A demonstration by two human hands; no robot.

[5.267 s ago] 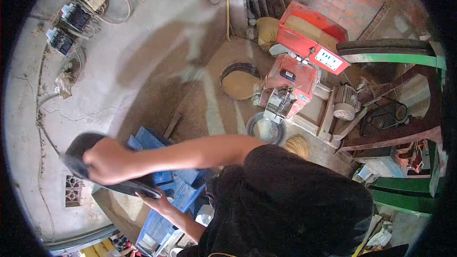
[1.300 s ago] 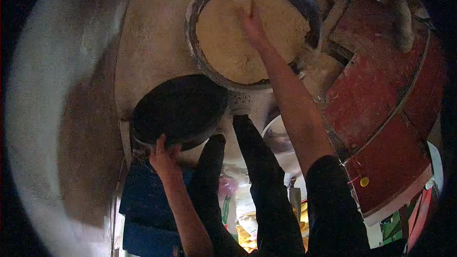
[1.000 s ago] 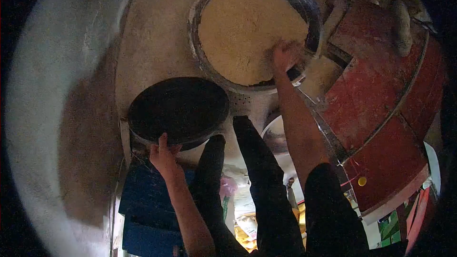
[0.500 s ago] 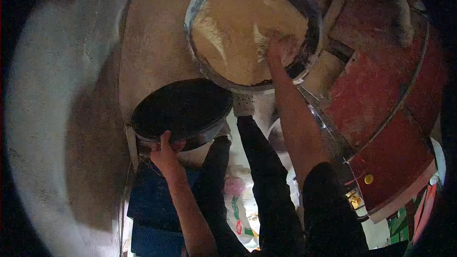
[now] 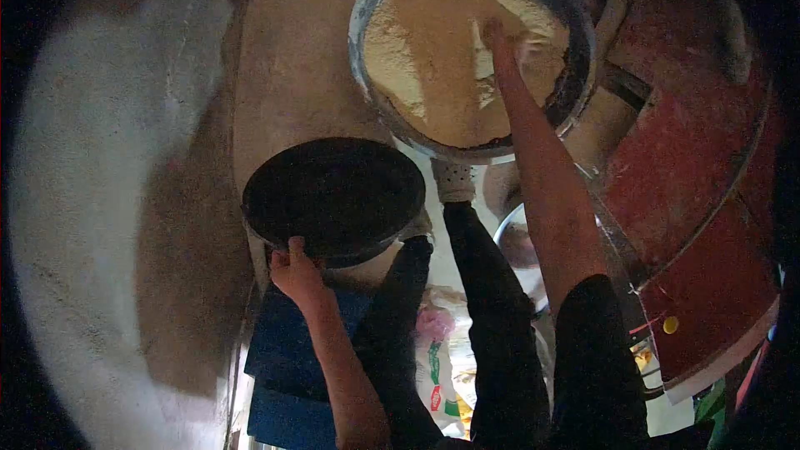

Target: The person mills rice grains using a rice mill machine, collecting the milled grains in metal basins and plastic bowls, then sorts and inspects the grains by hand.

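Observation:
My left hand (image 5: 293, 271) grips the near rim of a round black pan (image 5: 333, 196), held level above the ground. My right hand (image 5: 502, 37) reaches into a wide metal basin (image 5: 373, 83) filled with pale yellow flour (image 5: 433, 50). The fingers are pushed into the flour heap near the basin's right side, and whether they hold any flour cannot be made out. The flour surface shows fresh scooped grooves. My black-trousered legs (image 5: 479, 300) stand just below the basin.
A red milling machine (image 5: 700, 158) stands to the right, close to the basin. A second metal bowl (image 5: 517, 242) sits behind my right arm. A blue wooden bench (image 5: 287, 367) and printed sacks (image 5: 437, 350) lie near my feet. The dusty floor (image 5: 283, 67) spreads left.
My right hand has moved across the flour from the basin's middle to its right side, leaving grooves. The left hand keeps hold of the black pan, which has shifted slightly right.

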